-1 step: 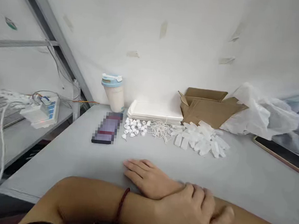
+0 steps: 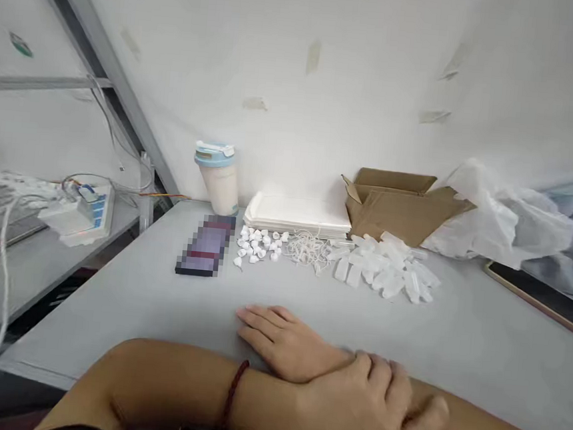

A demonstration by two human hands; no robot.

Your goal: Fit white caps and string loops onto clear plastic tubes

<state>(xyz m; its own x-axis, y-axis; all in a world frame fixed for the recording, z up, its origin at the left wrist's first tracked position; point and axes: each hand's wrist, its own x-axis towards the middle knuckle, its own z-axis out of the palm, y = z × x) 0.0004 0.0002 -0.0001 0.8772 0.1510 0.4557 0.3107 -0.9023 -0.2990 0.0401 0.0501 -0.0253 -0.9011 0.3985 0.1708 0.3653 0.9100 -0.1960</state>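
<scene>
My right hand (image 2: pixel 288 345) lies flat on the grey table, palm down, its fingers stretched toward the left and holding nothing. Across it comes my left arm, which wears a dark red braided bracelet (image 2: pixel 235 391). My left hand (image 2: pixel 360 402) is closed round my right forearm (image 2: pixel 488 427) near the wrist. Beyond the hands, apart from them, lie a cluster of small white caps (image 2: pixel 258 243), a tangle of thin white strings (image 2: pixel 308 250) and a heap of translucent plastic pieces (image 2: pixel 387 267).
A pixelated phone-like slab (image 2: pixel 206 245) lies near a blue-lidded cup (image 2: pixel 219 179). Flat white paper pieces (image 2: pixel 299 213) are stacked at the wall, beside an open cardboard box (image 2: pixel 392 211) and a white plastic bag (image 2: pixel 507 211). A dark flat device (image 2: pixel 544 301) lies far right; a power strip (image 2: pixel 96 215) stands left.
</scene>
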